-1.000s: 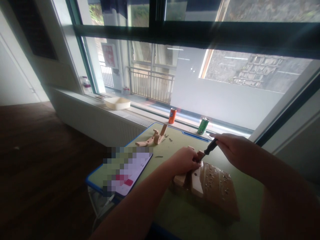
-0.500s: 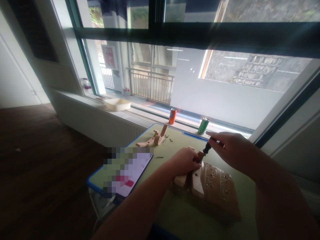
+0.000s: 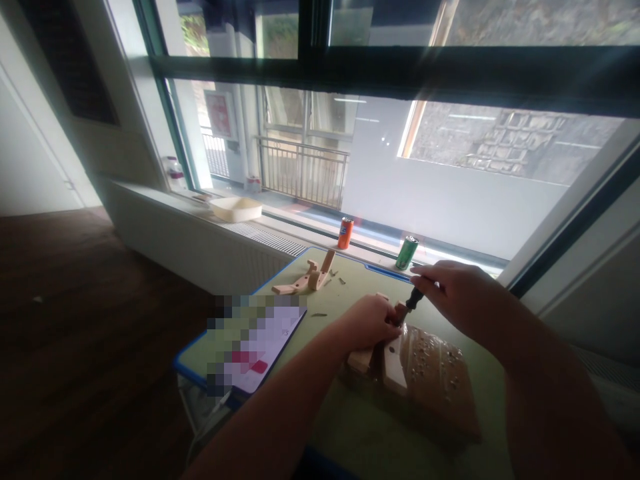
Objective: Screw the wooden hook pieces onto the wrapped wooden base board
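My right hand [image 3: 443, 283] is closed round the black handle of a screwdriver [image 3: 415, 297], which slants down to the upper end of a pale wooden piece [image 3: 395, 367]. My left hand [image 3: 373, 320] grips that piece near its upper end, thumb and fingers pressed together. The screwdriver's tip is hard to make out there. A dark hole shows in the piece below my left fingers. Beside it, partly under my left hand, lies another wooden piece [image 3: 361, 361]. Both rest at the left side of a brown board or package with a shiny, bubbly surface [image 3: 440, 380].
Curved wooden parts [image 3: 305, 277] and several screws [image 3: 342, 281] lie at the back of the green table [image 3: 325, 427]. A partly pixelated tablet or phone [image 3: 270, 340] is at the left. An orange can [image 3: 345, 233], a green can [image 3: 407, 253] and a cream tray [image 3: 235, 209] stand along the windowsill.
My right hand has shifted slightly on the screwdriver handle, and the fingers sit a little differently. My left hand and the wooden pieces stay in place.
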Action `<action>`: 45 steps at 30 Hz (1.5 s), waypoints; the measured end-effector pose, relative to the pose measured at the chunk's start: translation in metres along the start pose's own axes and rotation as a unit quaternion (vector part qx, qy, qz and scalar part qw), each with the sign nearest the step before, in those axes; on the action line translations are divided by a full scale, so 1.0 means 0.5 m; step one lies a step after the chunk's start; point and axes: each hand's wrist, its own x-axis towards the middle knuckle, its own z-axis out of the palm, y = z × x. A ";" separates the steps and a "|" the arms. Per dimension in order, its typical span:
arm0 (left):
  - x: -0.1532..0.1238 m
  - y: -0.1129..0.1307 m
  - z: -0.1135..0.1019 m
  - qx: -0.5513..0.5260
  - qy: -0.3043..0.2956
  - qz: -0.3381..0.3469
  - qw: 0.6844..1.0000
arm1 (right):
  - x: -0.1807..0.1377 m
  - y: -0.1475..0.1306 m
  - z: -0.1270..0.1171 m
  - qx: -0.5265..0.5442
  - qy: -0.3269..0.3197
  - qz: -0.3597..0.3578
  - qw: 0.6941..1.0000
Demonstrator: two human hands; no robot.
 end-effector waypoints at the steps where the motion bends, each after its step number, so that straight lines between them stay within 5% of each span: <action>1: 0.000 -0.001 0.001 -0.004 0.001 0.003 1.000 | -0.005 -0.001 -0.001 -0.009 -0.010 0.007 1.000; 9: 0.000 -0.002 0.000 0.008 0.009 0.026 1.000 | -0.004 0.001 -0.008 -0.050 -0.038 0.049 0.997; 14: 0.000 -0.002 0.000 0.004 0.005 0.007 1.000 | 0.003 0.004 0.002 -0.015 0.001 0.036 0.999; 21: -0.001 -0.001 0.000 0.006 0.015 0.010 1.000 | -0.009 0.014 0.008 0.031 -0.023 -0.002 0.999; 27: 0.001 -0.003 0.002 -0.007 0.002 -0.003 1.000 | 0.004 0.011 -0.001 -0.008 -0.025 0.053 0.998; 45: 0.002 -0.003 -0.001 -0.005 0.004 -0.006 1.000 | 0.009 -0.001 0.004 -0.040 -0.008 0.045 0.998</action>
